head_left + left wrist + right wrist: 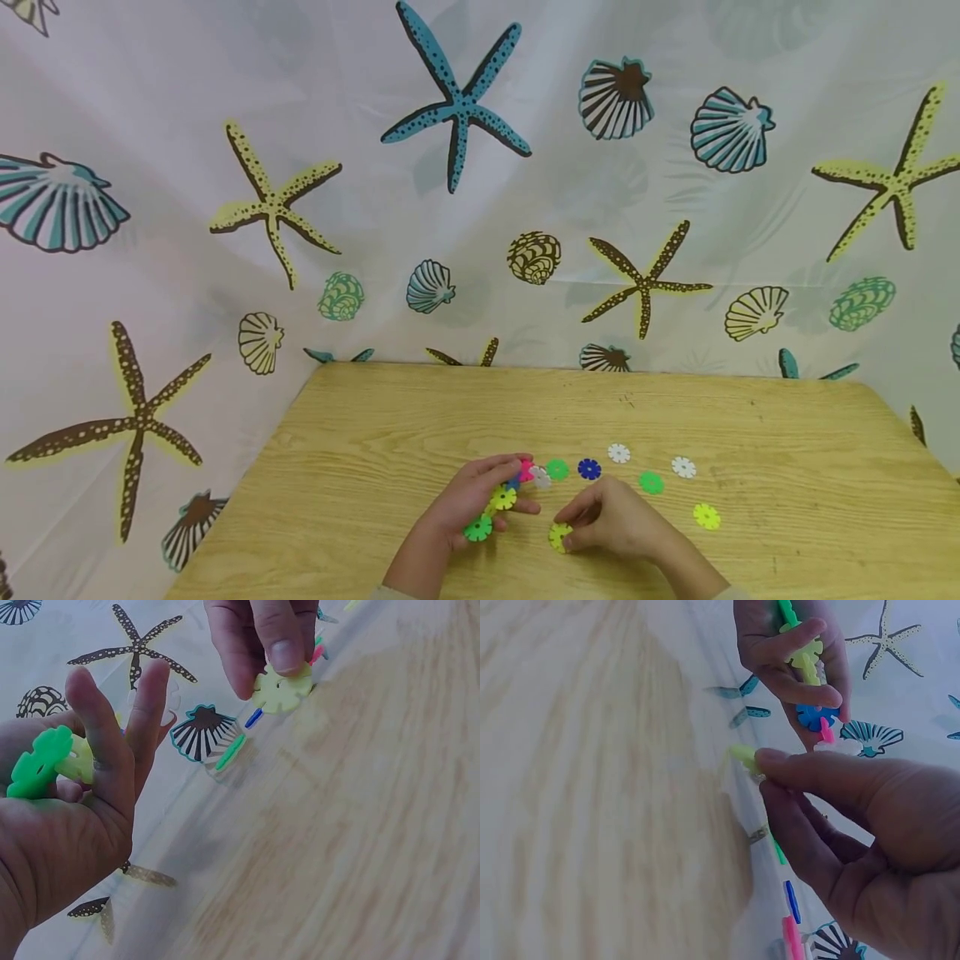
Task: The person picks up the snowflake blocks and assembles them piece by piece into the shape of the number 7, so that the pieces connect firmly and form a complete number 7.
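Note:
My left hand [468, 492] grips a chain of slotted plastic discs joined edge to edge. A green disc [477, 527] ends it nearest me, followed by a yellow disc [504, 498], a blue disc [817, 717], a pink disc [527, 471] and a white disc [540, 477]; fingers cover part of the chain. To its right, my right hand [626, 521] pinches a single yellow disc [558, 537] between thumb and fingertips. This loose disc is apart from the chain.
Loose discs lie on the wooden table [390, 425] beyond and right of my hands: green [557, 469], dark blue [589, 468], white [618, 452] and yellow [707, 516] among them. A patterned curtain [337, 100] hangs along the table's far edge.

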`<state>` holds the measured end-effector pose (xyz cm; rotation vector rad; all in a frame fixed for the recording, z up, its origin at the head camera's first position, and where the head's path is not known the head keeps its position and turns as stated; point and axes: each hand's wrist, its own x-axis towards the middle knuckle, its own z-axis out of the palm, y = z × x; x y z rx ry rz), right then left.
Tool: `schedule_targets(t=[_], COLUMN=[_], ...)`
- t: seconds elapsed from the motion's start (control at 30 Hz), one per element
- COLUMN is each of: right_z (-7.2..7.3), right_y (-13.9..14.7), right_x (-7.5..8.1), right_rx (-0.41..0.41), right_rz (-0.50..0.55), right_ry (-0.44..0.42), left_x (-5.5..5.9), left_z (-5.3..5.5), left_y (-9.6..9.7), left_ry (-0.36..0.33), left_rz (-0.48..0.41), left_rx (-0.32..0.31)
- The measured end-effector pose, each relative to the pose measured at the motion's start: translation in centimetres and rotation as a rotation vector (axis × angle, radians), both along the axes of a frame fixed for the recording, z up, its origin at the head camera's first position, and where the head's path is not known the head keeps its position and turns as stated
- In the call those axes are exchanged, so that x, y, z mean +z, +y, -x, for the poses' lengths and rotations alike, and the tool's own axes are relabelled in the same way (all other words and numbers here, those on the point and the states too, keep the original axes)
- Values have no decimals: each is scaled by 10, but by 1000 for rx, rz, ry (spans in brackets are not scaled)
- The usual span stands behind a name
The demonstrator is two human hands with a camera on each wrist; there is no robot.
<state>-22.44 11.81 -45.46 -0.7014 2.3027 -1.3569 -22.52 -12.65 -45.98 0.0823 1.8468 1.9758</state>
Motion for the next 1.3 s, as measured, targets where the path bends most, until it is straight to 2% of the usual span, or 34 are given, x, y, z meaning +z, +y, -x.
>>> schedule_targets(t=[0.27, 0.47, 0.67, 1.0, 1.3], right_z=[1, 2, 1, 1, -1], right_y=[-1, -1, -2, -2, -4], right_x=[0, -1, -2, 0, 8], right_rx=[-65, -95, -112, -216, -207], right_rz=[96, 122, 179, 210, 299], right_ry=[-123, -134, -210, -233, -301], left_x=[1, 1, -1, -1, -2], left_z=[-1, -1, 0, 0, 0], left_y=[0, 0, -1, -1, -2], left_ry=[-9, -13, -15, -9, -5], left_rz=[-4, -6, 0, 3, -6], left_rx=[-5, -6, -2, -8, -10])
